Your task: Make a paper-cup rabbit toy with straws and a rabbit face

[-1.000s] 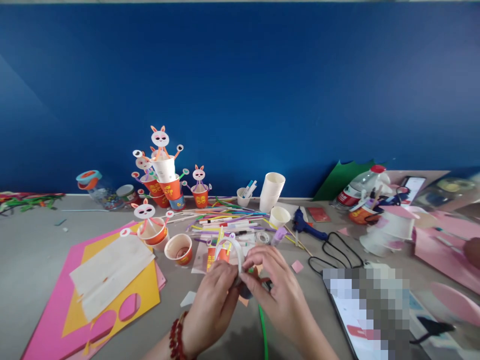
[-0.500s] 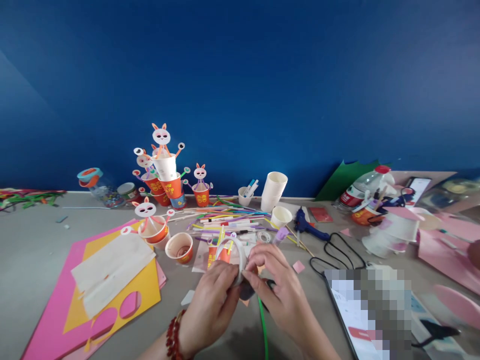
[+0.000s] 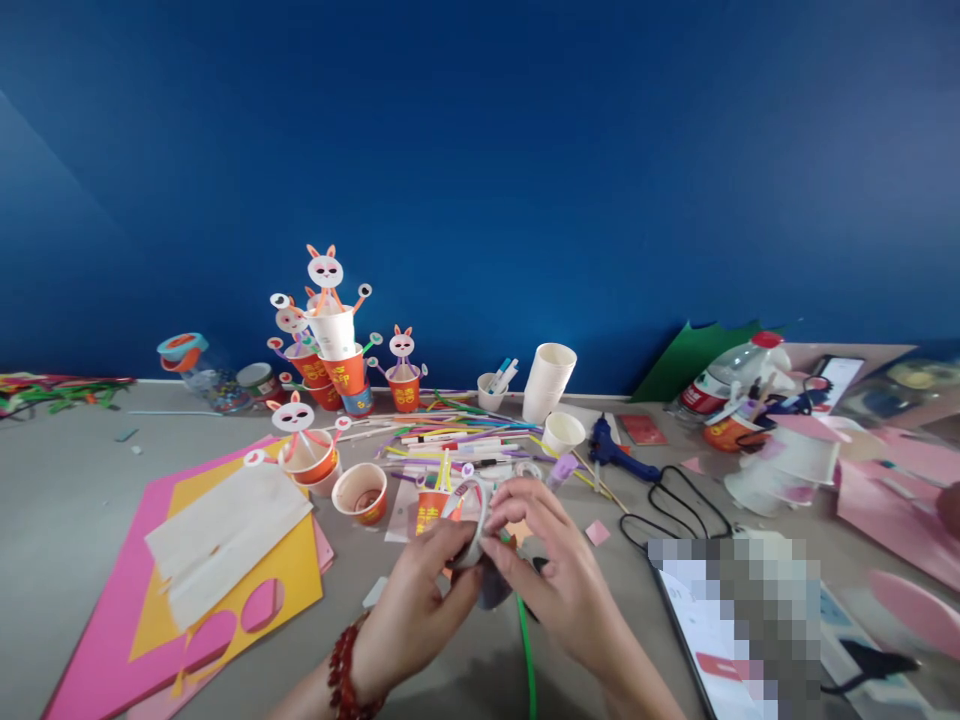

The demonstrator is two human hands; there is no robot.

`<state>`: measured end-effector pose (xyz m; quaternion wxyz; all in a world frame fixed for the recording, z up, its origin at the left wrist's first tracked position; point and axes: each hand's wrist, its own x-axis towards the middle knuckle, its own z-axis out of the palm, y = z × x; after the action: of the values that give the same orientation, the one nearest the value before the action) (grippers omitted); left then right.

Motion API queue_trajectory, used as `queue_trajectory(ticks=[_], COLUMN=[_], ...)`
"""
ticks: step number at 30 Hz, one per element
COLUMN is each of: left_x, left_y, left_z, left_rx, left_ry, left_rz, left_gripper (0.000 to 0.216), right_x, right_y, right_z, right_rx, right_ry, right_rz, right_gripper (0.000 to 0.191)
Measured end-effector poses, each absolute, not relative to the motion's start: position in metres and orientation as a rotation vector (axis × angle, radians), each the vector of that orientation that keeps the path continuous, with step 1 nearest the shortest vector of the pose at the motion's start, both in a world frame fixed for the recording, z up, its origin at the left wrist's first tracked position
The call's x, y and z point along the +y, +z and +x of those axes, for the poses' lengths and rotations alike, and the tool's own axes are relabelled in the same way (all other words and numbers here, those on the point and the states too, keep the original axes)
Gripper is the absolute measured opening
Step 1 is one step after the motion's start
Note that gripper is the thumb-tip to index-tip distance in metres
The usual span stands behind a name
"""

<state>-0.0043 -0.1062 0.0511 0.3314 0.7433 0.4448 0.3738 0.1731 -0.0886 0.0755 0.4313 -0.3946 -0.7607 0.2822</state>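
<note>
My left hand (image 3: 420, 600), with a red bead bracelet at the wrist, is closed around a white roll of tape (image 3: 471, 522) held just above the table. My right hand (image 3: 551, 565) meets it from the right, thumb and fingers pinching at the roll's edge. A green straw (image 3: 526, 655) runs toward me under the hands. Just behind the roll stands an orange cup (image 3: 430, 510) with coloured sticks in it.
Pink and yellow sheets (image 3: 187, 600) lie at left with white paper on them. Bunny-topped orange cups (image 3: 334, 340), a white cup stack (image 3: 547, 380), loose straws, a blue glue gun (image 3: 611, 450) with black cord and a plastic bottle (image 3: 724, 380) crowd the table before a blue wall.
The roll has tilted and turned a little in my hands, and my right fingers have shifted along its edge. The view has drifted slightly.
</note>
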Motion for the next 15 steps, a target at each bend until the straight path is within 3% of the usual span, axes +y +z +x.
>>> queue_trajectory(ticks=[5, 10, 15], left_x=[-0.106, -0.109, -0.111], left_y=[0.048, 0.036, 0.037], left_z=[-0.002, -0.002, -0.009], left_rx=[1.194, 1.164, 1.076], left_ry=[1.036, 1.166, 1.164], left_rz=[1.874, 1.843, 1.864], left_gripper=[0.011, 0.036, 0.04], right_x=[-0.089, -0.085, -0.083], right_y=[0.069, 0.066, 0.068], right_z=[0.168, 0.172, 0.179], right_rx=[-1.75, -1.646, -1.501], right_ry=[0.782, 0.816, 0.951], right_rz=[-0.866, -0.898, -0.891], right_gripper=[0.008, 0.007, 0.006])
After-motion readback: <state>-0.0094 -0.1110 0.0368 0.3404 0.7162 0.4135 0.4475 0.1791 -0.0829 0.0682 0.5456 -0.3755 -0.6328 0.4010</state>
